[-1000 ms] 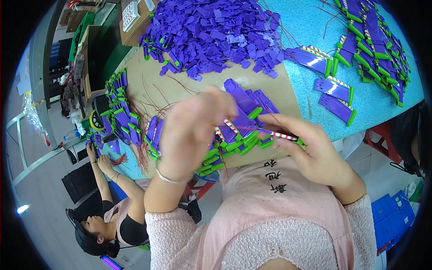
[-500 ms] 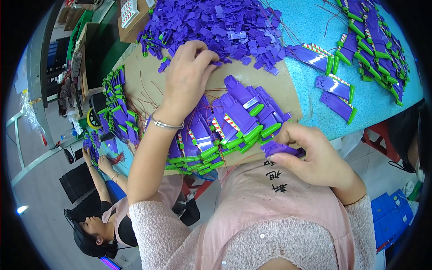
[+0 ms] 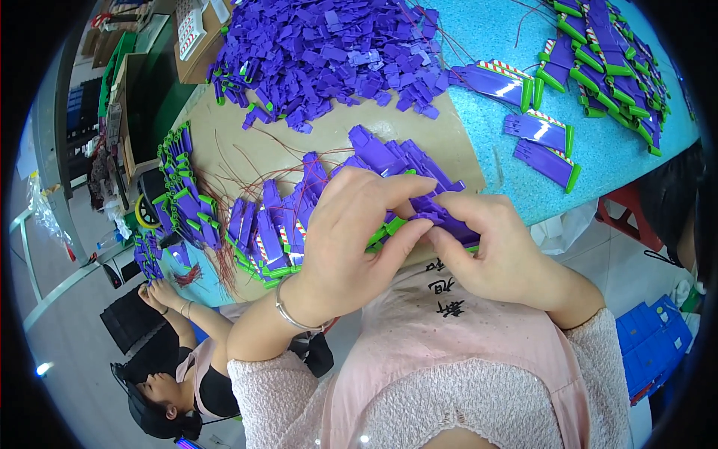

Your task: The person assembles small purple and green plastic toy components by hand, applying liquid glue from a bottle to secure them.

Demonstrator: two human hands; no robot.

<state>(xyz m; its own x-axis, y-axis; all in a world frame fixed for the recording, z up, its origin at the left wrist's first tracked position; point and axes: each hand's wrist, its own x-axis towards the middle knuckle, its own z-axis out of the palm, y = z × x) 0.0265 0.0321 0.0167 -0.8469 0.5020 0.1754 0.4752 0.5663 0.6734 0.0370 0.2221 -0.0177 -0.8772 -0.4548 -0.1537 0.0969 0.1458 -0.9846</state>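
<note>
My left hand (image 3: 355,239) and my right hand (image 3: 497,251) meet over the near edge of the table, fingertips closed together. Between them is a small purple plastic piece (image 3: 428,207), gripped by the right thumb and fingers; the left thumb and fingertips press at its left end. Whether the left fingers hold a second piece is hidden. Under and behind the hands lie overlapping purple wing-shaped parts (image 3: 378,153) with green tips and red-and-white striped edges. More such wing parts (image 3: 271,232) with thin red wires lie left of my left hand.
A large heap of small purple pieces (image 3: 321,56) covers the back of the brown board (image 3: 449,142). Finished-looking wing parts (image 3: 542,161) lie on the blue tabletop (image 3: 493,135) at right. Green-tipped parts (image 3: 179,172) stand at left. A co-worker (image 3: 179,367) sits at far left.
My left hand has come back from the heap toward me and joined my right hand at the purple piece. The right hand has shifted slightly left. The view has moved a little.
</note>
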